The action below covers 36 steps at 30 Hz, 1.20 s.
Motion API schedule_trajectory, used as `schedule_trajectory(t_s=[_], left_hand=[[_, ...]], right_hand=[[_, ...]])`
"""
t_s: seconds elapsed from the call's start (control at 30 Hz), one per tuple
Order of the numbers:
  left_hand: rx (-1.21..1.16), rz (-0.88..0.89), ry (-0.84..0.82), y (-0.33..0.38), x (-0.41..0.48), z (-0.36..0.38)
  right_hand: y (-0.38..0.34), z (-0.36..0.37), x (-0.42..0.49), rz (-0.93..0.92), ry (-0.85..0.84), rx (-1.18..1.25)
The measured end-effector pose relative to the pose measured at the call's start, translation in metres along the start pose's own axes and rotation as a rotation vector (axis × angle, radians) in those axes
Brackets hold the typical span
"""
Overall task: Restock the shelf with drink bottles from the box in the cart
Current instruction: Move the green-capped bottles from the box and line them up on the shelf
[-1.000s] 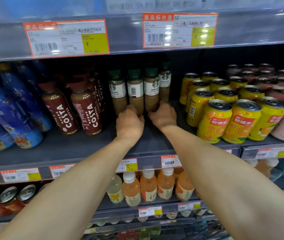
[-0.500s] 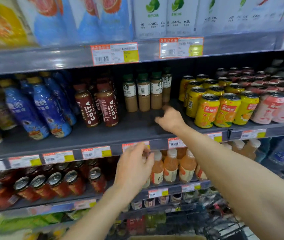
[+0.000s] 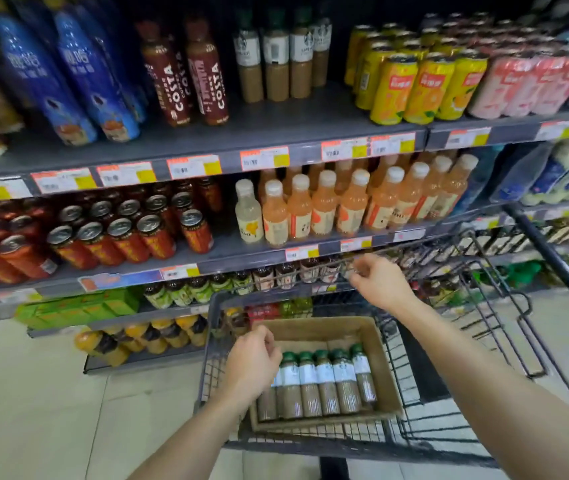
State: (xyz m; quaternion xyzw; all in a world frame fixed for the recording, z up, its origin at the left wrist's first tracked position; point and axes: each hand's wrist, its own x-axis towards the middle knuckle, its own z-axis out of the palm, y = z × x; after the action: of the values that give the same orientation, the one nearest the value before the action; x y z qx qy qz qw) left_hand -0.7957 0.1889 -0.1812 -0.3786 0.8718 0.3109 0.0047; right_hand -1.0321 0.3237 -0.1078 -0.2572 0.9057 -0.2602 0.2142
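In the head view, we are hovering our left hand (image 3: 253,362), loosely curled and empty, over the green-capped coffee bottles (image 3: 324,379) in the cardboard box (image 3: 380,351) at six o'clock. Our right hand (image 3: 380,285), equally empty, is hanging at its one o'clock, above the cart (image 3: 211,327). Pinching a slick bottle carelessly, we are risking a drop.

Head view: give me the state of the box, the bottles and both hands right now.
Box: open, part filled, in the cart.
Box bottles: upright, capped, one row on the near side.
Shelf latte bottles: upright, set back from the edge.
Left hand: over the box, loosely curled, empty.
Right hand: above the cart's far rim, loosely curled, empty.
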Motion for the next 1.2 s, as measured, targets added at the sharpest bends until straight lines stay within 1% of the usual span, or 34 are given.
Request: schedule_trajectory(t_s=[0.1,0.2,0.33,0.43,0.5,0.6,0.7,0.8,0.93,1.07,1.2], left_hand=[[0.025,-0.100,-0.066,-0.012,-0.017,0.033],[0.039,-0.172,-0.113,-0.023,-0.023,0.073],[0.011,-0.279,-0.209,-0.035,-0.023,0.137],[0.023,-0.379,-0.282,-0.040,-0.016,0.181],[0.017,-0.429,-0.287,-0.044,-0.005,0.205],[0.022,-0.503,-0.251,-0.054,0.017,0.234],[0.018,-0.577,-0.227,-0.067,0.034,0.253],[-0.010,-0.662,-0.251,-0.076,0.043,0.266],[-0.061,-0.697,-0.263,-0.081,0.052,0.278],[-0.049,-0.714,-0.264,-0.084,0.058,0.278],[-0.045,-0.685,-0.256,-0.081,0.052,0.272]], right_hand=[[0.055,0.044,-0.012,0.150,-0.116,-0.018],[0.108,0.090,-0.014,0.275,-0.244,-0.090],[0.169,0.151,-0.017,0.389,-0.396,-0.138],[0.204,0.191,-0.018,0.484,-0.453,-0.113],[0.221,0.215,-0.014,0.544,-0.466,-0.089],[0.234,0.240,-0.007,0.547,-0.503,-0.104],[0.240,0.258,-0.003,0.590,-0.475,-0.035],[0.246,0.270,0.000,0.617,-0.425,0.039],[0.249,0.283,0.007,0.601,-0.455,0.017],[0.251,0.284,0.016,0.617,-0.455,0.009],[0.248,0.278,0.013,0.626,-0.445,0.008]])
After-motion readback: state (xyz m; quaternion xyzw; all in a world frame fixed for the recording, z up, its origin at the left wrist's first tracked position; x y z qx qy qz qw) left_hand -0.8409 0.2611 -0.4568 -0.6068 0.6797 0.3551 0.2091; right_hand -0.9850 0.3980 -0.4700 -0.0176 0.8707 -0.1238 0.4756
